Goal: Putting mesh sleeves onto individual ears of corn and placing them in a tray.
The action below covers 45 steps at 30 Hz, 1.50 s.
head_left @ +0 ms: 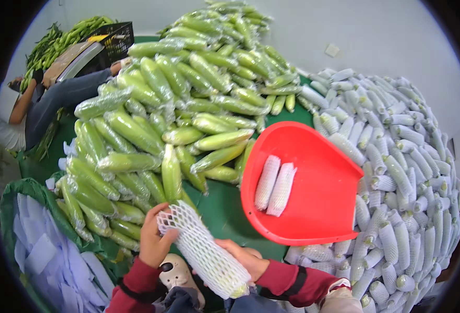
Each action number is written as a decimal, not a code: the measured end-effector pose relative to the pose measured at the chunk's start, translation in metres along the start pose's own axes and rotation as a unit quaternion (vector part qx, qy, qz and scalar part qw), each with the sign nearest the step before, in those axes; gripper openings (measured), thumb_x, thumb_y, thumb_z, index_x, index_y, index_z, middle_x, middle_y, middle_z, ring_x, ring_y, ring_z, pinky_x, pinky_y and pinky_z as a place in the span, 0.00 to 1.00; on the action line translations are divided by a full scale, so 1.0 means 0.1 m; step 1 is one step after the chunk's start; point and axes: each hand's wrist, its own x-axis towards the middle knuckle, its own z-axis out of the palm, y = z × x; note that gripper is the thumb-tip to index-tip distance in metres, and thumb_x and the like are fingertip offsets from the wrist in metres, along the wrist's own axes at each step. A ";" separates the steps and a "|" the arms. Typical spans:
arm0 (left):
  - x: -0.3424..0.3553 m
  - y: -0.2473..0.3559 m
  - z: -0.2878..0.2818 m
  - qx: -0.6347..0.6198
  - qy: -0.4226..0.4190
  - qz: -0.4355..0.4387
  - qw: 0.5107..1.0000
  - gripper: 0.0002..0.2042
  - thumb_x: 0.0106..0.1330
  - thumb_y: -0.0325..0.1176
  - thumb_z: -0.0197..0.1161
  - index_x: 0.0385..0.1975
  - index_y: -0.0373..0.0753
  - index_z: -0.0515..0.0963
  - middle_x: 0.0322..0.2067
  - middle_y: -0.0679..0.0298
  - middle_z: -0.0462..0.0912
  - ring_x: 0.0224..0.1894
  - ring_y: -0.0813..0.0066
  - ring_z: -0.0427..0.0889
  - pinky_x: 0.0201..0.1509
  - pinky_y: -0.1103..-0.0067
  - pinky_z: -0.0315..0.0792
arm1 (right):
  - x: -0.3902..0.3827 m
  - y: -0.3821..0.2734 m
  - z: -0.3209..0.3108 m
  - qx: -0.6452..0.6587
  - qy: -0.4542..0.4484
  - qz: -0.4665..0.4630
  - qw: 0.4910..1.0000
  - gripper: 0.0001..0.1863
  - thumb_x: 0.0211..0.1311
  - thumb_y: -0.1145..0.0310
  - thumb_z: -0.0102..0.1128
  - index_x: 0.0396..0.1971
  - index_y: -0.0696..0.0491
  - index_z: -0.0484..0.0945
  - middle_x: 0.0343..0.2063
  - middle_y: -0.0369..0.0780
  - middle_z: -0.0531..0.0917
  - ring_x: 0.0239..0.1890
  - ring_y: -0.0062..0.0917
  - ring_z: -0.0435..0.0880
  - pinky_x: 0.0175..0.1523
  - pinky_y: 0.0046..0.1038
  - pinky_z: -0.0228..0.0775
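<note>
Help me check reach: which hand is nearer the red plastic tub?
Right. The right hand is just below and left of the red plastic tub; the left hand, farther left.

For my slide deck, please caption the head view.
Left hand and right hand hold a foam-netted corn ear near a pile of plastic-wrapped corn.

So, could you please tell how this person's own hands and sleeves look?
The left hand and right hand are bare, with no gloves visible. The left sleeve and right sleeve are dark red, each with a black band around the forearm.
</note>
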 end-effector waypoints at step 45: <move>-2.11 -0.16 -3.37 0.239 0.490 -0.063 0.836 0.28 0.56 0.34 0.65 0.54 0.29 0.63 0.51 0.47 0.71 0.53 0.60 0.70 0.58 0.71 0.63 | -1.89 1.59 3.83 -0.830 0.221 0.093 0.504 0.26 0.59 0.69 0.56 0.58 0.56 0.66 0.52 0.44 0.75 0.54 0.33 0.73 0.56 0.31 0.63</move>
